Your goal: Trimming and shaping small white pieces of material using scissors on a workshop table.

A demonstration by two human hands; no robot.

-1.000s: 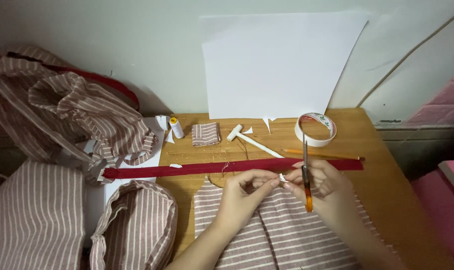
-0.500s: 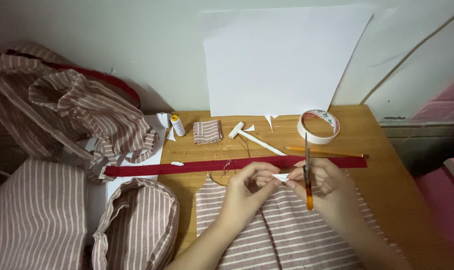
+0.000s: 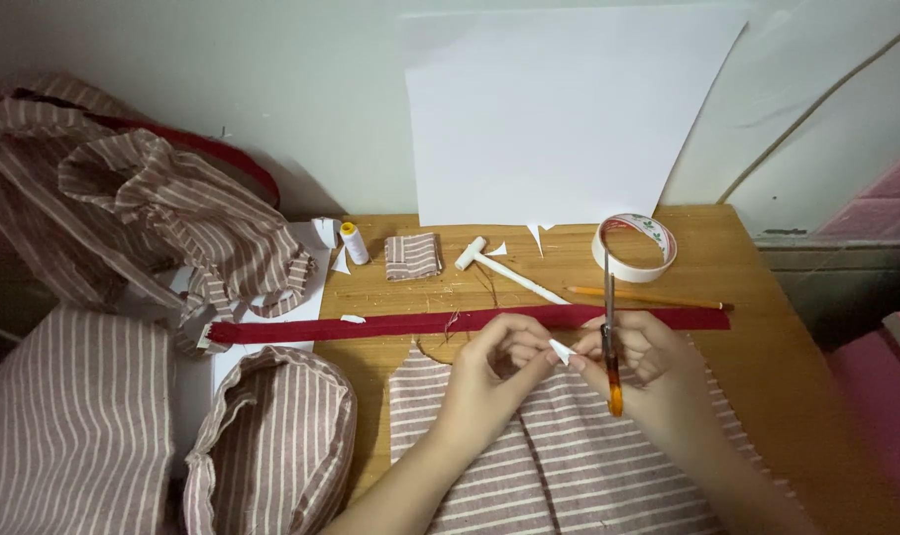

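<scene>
A small white scrap (image 3: 562, 351) sits pinched between both hands over striped fabric (image 3: 549, 466) at the front of the wooden bench (image 3: 767, 347): the left hand (image 3: 494, 372) closes its fingertips on one end, while the right hand (image 3: 648, 367) grips the other and also holds orange-handled scissors (image 3: 609, 327), blades pointing up. Just behind the hands a dark red zipper (image 3: 390, 324) runs across the bench. Farther back lie a pencil (image 3: 658, 297), a tape roll (image 3: 635, 248), a white hammer (image 3: 504, 267), a folded striped swatch (image 3: 412, 256) and a yellow thread spool (image 3: 353, 243). Striped bags (image 3: 143, 218) are heaped at left.
</scene>
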